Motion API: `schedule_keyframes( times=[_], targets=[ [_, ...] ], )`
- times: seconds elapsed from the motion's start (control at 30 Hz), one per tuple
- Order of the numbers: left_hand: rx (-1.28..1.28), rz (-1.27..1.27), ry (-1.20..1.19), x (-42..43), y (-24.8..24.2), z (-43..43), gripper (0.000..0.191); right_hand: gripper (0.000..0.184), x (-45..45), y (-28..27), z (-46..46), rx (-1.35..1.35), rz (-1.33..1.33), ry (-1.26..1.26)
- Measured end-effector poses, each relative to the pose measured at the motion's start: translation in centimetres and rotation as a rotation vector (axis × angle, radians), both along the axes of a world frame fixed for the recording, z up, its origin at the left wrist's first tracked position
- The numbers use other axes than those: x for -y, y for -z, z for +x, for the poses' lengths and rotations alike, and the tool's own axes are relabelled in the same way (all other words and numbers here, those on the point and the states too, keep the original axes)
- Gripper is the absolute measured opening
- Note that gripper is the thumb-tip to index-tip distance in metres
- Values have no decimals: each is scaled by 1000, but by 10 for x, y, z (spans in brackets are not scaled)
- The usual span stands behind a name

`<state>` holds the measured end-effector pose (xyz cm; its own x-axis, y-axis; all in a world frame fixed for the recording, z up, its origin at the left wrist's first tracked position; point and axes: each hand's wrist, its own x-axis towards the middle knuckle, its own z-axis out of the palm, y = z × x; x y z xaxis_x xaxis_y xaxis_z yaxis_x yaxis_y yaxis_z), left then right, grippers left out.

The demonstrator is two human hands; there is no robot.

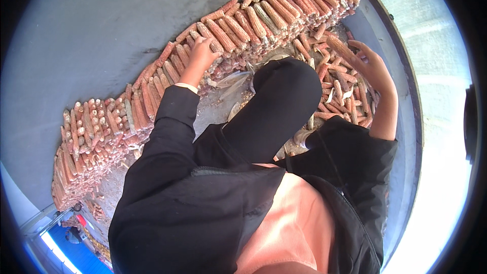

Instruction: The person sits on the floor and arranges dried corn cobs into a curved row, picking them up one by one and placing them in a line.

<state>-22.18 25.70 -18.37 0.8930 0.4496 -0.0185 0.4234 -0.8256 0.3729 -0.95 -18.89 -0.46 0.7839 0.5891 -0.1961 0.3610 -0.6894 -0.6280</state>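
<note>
A long row of stacked, shelled corn cobs [228,34] runs along the grey wall. On top of it rests my left hand [201,57], its fingers and thumb touching the cobs at the near edge. Whether the fingers grip one of them is hard to see. My right hand [369,64] holds a single orange-brown corn cob [339,48] out to the right, above a loose heap of cobs [344,91]. The cob points up and left from the palm, while one finger stands away from it.
Dry husks [232,82] and loose kernels litter the floor between the stack and my bent knee [289,87]. The grey wall [95,38] rises behind the stack. A dark-edged pale panel [437,83] curves along the right. Far lower left, a person [74,234] appears small near blue sheeting.
</note>
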Motion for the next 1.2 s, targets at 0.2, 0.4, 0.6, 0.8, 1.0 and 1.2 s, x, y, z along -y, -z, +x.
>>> schedule_keyframes(
  times=[0.2, 0.4, 0.6, 0.8, 1.0, 1.2],
  targets=[
    [135, 68, 51, 43, -57, 6, 76, 45, -25, 1, -8, 98, 5, 27],
    [379, -172, 440, 158, -117, 51, 67, 32, -76, 12, -34, 404, 125, -248],
    [458, 2, 481, 161, -119, 70, 47, 35, -95, 6, -46, 593, -18, -358],
    [227, -509, 23, 105, -75, 60, 41, 44, -92, 4, -38, 811, 182, -155],
    [224, -708, -423, 42, -21, 55, 53, 41, -83, 14, -30, 582, 169, -146],
    [55, -400, -323, 46, -18, 53, 71, 37, -80, 20, -28, 459, 145, -167]
  ],
)
